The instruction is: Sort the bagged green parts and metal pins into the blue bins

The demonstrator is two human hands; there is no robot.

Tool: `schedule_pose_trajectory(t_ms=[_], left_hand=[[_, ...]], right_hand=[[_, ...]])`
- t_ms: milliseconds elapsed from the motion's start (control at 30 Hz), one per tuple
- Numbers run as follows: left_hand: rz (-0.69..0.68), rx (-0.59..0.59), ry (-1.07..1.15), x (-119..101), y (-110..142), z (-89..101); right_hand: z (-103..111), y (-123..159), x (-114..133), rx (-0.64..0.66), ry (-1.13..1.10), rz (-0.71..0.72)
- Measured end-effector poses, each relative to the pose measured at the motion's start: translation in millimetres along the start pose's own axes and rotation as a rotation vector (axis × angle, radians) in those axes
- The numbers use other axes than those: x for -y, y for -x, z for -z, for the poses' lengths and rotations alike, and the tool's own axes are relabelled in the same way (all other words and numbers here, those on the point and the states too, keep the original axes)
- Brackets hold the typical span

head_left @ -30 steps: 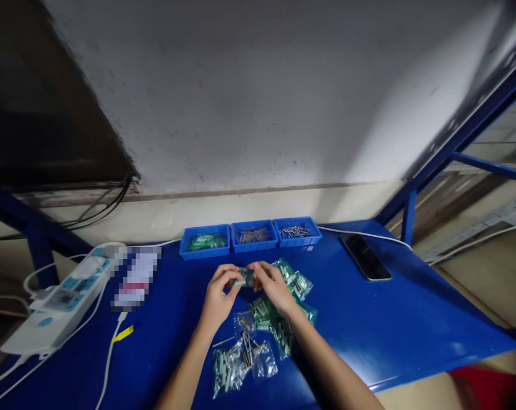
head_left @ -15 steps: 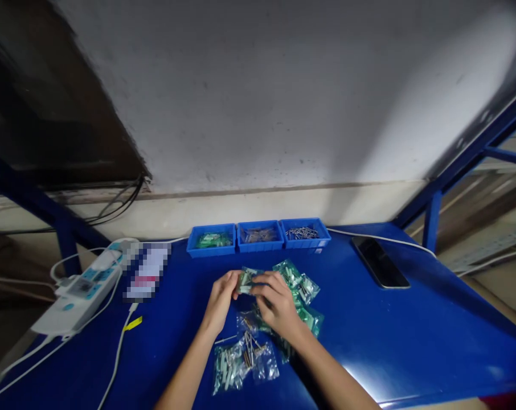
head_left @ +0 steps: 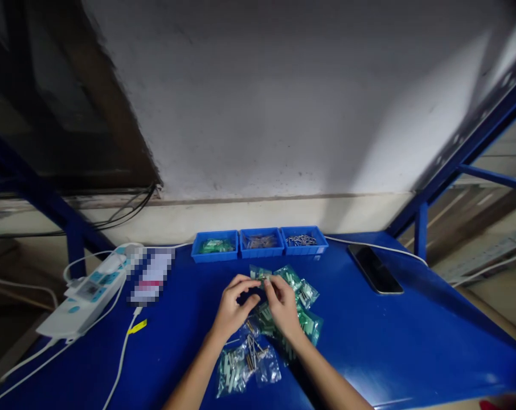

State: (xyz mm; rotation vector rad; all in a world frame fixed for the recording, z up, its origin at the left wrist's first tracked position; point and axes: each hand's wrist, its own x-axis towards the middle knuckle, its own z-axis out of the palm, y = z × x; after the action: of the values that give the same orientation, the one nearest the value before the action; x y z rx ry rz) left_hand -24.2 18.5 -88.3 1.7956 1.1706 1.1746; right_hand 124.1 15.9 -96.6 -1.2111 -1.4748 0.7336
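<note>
A small clear plastic bag (head_left: pixel 259 273) with pale pieces in it is over the middle of the blue table. The thumb and fingers of my right hand (head_left: pixel 282 304) pinch its near edge. My left hand (head_left: pixel 233 307) is beside it, thumb and forefinger apart, the forefinger's tip reaching the bag's edge. Under and beside my right hand lies a pile of greenish filled bags (head_left: pixel 311 324). Nearer me are a clear bag of pale plugs (head_left: pixel 232 370), some loose screws (head_left: pixel 252 350) and a clear bag (head_left: pixel 267 364) that looks flat.
Three blue bins stand in a row by the wall: one with green bags (head_left: pixel 215 257), one with brownish screws (head_left: pixel 261 251), one with silvery screws or nails (head_left: pixel 304 249). A dark phone (head_left: pixel 375 269) lies right. Left are a white power strip (head_left: pixel 85 296), a blurred-out phone (head_left: pixel 152 276) and cables.
The bag was held between both hands. Now my left thumb has come away from it and my right fingers pinch its near edge. The view has shifted slightly.
</note>
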Motion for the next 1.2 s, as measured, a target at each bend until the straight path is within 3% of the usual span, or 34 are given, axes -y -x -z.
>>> schedule_pose_trajectory(t_ms=[100,200,267,333,400,467,533,600,733,833,900,1000,1100,1200], left_hand=[[0.24,-0.022,0.292,5.7,-1.6,-4.1],[0.317,-0.082,0.343,10.2,-4.3,-3.3],[0.253,-0.153,0.2,9.8,-11.5,7.6],[0.107,-0.321,-0.05,7.3,-26.0,28.7],[-0.053,-0.54,-0.387,3.5,-46.4,54.5],[-0.059,-0.604,-0.673,-1.0,-66.5,75.6],[0.032,-0.425,-0.913,-5.7,-78.8,84.1],[0.13,-0.177,-1.002,-9.7,-79.3,77.2],[0.249,0.233,-0.829,-13.6,-54.5,37.3],[0.239,0.406,-0.612,-13.5,-34.4,11.6],[0.188,0.463,-0.437,-13.1,-26.4,2.1],[0.166,0.443,-0.219,-14.4,-20.2,-4.5],[0.269,0.359,0.012,-18.4,-14.9,-9.2],[0.428,0.196,0.292,-20.3,-9.8,-14.6]], right_hand=[[-0.4,1.3,-7.4,0.015,0.16,0.287],[-1.7,3.6,-11.3,0.098,0.223,0.457],[-2.5,4.7,-10.5,0.126,0.235,0.467],[-0.7,3.5,-8.4,0.101,0.234,0.422],[5.8,-1.4,-8.2,0.017,0.249,0.367],[17.7,-9.7,-13.1,-0.104,0.296,0.315],[33.2,-19.4,-24.2,-0.202,0.385,0.242],[47.9,-27.5,-39.5,-0.215,0.509,0.144],[62.0,-34.3,-64.4,-0.065,0.69,-0.024],[61.3,-34.3,-67.0,0.003,0.696,-0.03],[60.6,-34.4,-63.0,-0.001,0.694,-0.014],[61.5,-34.5,-53.5,-0.091,0.598,0.056],[58.3,-31.3,-40.7,-0.152,0.459,0.144],[45.5,-22.6,-23.9,-0.071,0.301,0.261]])
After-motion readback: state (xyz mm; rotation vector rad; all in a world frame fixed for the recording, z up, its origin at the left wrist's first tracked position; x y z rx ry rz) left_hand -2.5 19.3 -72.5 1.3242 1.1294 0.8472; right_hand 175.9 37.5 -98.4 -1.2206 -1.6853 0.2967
